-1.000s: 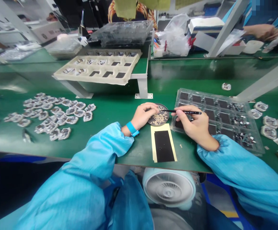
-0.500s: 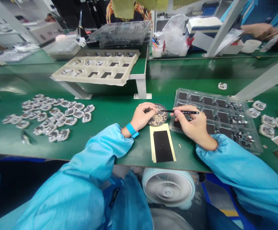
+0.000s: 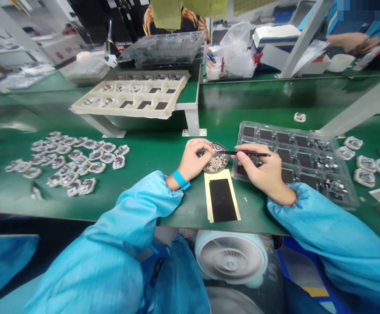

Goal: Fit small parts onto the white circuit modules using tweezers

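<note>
Black tweezers (image 3: 253, 154) lie between the thumb and fingers of my right hand (image 3: 265, 174), pointing left. Their tips reach over a round dish (image 3: 218, 165) holding many tiny dark and pale pieces. At the dish's left side, my left hand (image 3: 192, 160) is closed in a pinch beside the tweezer tips. Whatever is between its fingertips is too small to make out. Just below the dish, a black sheet (image 3: 223, 201) with a few tiny specks rests on yellow paper (image 3: 208, 194).
Many small whitish parts (image 3: 73, 168) are spread over the green bench at left. A clear tray (image 3: 348, 192) with black squares sits under and beyond my right hand. More parts (image 3: 364, 178) lie far right. A cream tray (image 3: 121, 112) stands on a raised shelf.
The tweezers have tilted slightly in my right hand, and their tips remain near my left fingertips. Both hands stay almost in place.
</note>
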`<state>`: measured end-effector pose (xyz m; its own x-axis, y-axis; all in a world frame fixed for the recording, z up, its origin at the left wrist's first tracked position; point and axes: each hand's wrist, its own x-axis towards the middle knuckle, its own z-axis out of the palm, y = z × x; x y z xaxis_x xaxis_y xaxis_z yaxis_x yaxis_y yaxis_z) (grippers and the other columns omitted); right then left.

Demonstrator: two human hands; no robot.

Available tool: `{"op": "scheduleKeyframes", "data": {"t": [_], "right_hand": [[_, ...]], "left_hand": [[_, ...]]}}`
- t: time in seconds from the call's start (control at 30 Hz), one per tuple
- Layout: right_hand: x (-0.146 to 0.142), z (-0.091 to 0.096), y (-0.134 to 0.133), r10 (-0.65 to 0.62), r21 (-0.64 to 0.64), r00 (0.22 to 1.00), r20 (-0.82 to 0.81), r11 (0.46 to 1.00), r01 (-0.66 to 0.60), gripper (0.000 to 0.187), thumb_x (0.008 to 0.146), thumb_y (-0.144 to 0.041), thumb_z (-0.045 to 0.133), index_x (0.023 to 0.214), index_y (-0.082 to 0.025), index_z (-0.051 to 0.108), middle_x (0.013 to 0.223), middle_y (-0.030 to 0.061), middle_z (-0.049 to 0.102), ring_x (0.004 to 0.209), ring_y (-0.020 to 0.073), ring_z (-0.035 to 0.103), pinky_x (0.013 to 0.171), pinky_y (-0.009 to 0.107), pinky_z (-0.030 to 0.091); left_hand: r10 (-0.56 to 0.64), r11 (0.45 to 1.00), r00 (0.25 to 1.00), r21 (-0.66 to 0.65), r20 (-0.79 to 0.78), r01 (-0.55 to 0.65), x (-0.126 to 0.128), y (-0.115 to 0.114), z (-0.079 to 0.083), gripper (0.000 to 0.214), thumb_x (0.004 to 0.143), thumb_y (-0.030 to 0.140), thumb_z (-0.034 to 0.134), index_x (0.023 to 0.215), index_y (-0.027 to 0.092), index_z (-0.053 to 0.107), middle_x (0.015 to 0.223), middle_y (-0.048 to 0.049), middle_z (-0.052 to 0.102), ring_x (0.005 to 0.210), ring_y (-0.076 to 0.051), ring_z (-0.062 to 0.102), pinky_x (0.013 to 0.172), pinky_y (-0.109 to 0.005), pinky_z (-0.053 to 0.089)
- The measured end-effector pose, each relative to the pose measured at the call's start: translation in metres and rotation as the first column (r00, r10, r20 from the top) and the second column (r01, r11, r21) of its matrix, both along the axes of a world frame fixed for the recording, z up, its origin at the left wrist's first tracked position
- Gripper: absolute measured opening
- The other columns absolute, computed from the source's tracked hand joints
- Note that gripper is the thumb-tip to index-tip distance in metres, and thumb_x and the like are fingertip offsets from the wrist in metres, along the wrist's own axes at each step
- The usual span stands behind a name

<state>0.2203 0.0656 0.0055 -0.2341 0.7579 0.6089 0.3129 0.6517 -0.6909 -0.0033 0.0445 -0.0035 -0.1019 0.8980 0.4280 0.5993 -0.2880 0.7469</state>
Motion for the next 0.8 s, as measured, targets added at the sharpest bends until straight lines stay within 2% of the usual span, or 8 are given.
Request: {"op": "scheduleKeyframes", "data": {"t": [0.23,0.43,0.6,0.8], "right_hand": [[0.0002,0.0011,0.0008,0.02,0.013,1.0,0.005,1.0,-0.02,0.009,0.094,-0.031,0.07,0.098,-0.026,0.076,0.086,0.0019,0.08,0.082,0.0233,0.076,0.083,0.045,0.057],[0.0006,-0.0003,0.0009,0.018,-0.002,1.0,-0.001,1.0,-0.018,0.01,0.093,-0.032,0.071,0.098,-0.025,0.077,0.087,0.0027,0.08,0.081,0.0227,0.076,0.079,0.043,0.058],[0.0012,-0.0006,0.0008,0.023,-0.034,1.0,-0.016,0.999,-0.024,0.01,0.093,-0.032,0.072,0.098,-0.025,0.077,0.089,0.0034,0.08,0.078,0.0217,0.076,0.071,0.039,0.058],[0.0006,0.0006,0.0005,0.021,-0.047,1.0,-0.013,0.999,-0.022,0.01,0.093,-0.031,0.071,0.098,-0.025,0.077,0.091,0.0039,0.08,0.075,0.0208,0.075,0.069,0.039,0.058]], "left_hand": [[-0.004,0.996,0.991,0.086,-0.131,0.015,-0.0001,-0.0017,-0.0024,0.013,0.083,0.013,0.071,0.076,0.024,0.068,0.108,-0.0004,0.072,0.116,-0.023,0.06,0.11,-0.045,0.044],[0.015,0.998,0.984,0.066,-0.179,-0.004,0.0002,-0.002,-0.0017,0.014,0.082,0.011,0.07,0.077,0.023,0.068,0.11,-0.0003,0.072,0.118,-0.023,0.059,0.111,-0.045,0.044],[0.011,0.997,0.984,0.072,-0.18,0.002,0.0,-0.0024,-0.0009,0.013,0.082,0.011,0.07,0.078,0.023,0.068,0.111,-0.0001,0.072,0.118,-0.023,0.059,0.111,-0.044,0.044],[0.013,0.998,0.986,0.068,-0.169,-0.001,0.001,-0.003,-0.0009,0.014,0.082,0.011,0.071,0.077,0.023,0.068,0.111,0.0001,0.072,0.119,-0.023,0.059,0.111,-0.045,0.044]]}}
